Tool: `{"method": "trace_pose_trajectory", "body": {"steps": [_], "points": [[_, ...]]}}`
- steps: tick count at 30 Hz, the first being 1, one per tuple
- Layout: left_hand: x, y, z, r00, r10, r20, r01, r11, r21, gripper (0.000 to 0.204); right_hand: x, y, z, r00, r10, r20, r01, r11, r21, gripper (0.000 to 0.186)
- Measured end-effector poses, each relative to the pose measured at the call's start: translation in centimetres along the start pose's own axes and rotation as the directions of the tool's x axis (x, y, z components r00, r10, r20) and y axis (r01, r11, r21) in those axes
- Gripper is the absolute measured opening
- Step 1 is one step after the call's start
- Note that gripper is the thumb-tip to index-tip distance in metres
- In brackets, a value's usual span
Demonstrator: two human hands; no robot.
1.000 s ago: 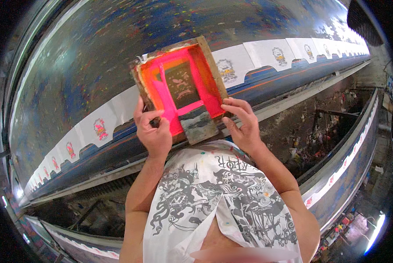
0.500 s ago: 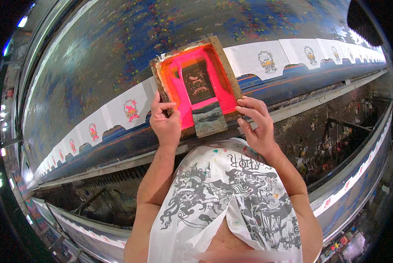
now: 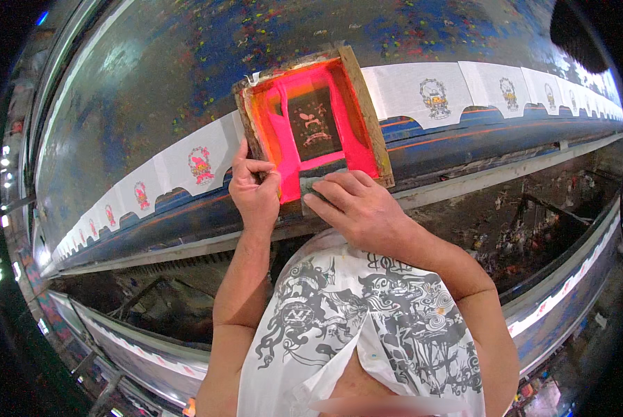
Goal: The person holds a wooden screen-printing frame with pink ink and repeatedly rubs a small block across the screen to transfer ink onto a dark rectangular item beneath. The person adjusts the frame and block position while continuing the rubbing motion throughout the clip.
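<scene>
A wooden screen-printing frame (image 3: pixel 368 115) lies on the long table over the row of white cut pieces. Bright pink ink (image 3: pixel 288 163) coats the inside of its mesh, around a dark rectangle with a small design. My left hand (image 3: pixel 254 194) is closed on the frame's lower left corner, thumb toward the inside. My right hand (image 3: pixel 357 208) grips a grey squeegee (image 3: pixel 313 205) at the frame's near side, its fingers over the top and covering much of it.
Left of the frame run white pieces (image 3: pixel 176 170) with pink prints; those on the right (image 3: pixel 405 87) carry grey and yellow prints. A metal rail (image 3: pixel 492 175) edges the table. Below it lies a dark trough (image 3: pixel 534 229) with debris, and another table stands beyond.
My right hand has left the frame's right edge and moved left onto the squeegee. My left hand keeps its hold on the frame's corner. The view has shifted slightly.
</scene>
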State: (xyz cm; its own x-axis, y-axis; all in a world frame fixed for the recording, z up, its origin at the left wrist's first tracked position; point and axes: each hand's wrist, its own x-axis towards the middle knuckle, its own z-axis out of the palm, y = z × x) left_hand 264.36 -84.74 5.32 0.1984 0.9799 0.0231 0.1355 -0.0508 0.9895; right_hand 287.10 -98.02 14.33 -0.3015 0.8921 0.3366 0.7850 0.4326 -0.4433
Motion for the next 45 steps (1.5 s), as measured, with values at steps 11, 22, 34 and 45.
{"method": "trace_pose_trajectory", "body": {"steps": [11, 22, 34, 45], "points": [[0.1, 0.1, 0.1, 0.999, 0.037, 0.031, -0.04, 0.995, 0.09, 0.019, 1.2, -0.3, -2.5, 0.981, 0.123, 0.15, -0.131, 0.99, 0.049, 0.058], [0.1, 0.7, 0.8, 0.988, 0.151, 0.013, -0.152, 0.98, 0.127, 0.018, 3.4, 2.9, 0.4, 0.99, 0.14, 0.004, -0.139, 0.988, -0.067, 0.049], [0.2, 0.3, 1.3, 0.984, 0.178, 0.015, -0.178, 0.972, 0.156, 0.019, 12.4, 10.7, -0.9, 0.979, 0.189, 0.075, -0.173, 0.968, -0.184, 0.046], [0.3, -0.2, 1.4, 0.977, 0.213, 0.015, -0.212, 0.953, 0.215, 0.02, 4.4, 1.6, -0.3, 0.979, 0.192, 0.074, -0.183, 0.977, -0.11, 0.051]]}}
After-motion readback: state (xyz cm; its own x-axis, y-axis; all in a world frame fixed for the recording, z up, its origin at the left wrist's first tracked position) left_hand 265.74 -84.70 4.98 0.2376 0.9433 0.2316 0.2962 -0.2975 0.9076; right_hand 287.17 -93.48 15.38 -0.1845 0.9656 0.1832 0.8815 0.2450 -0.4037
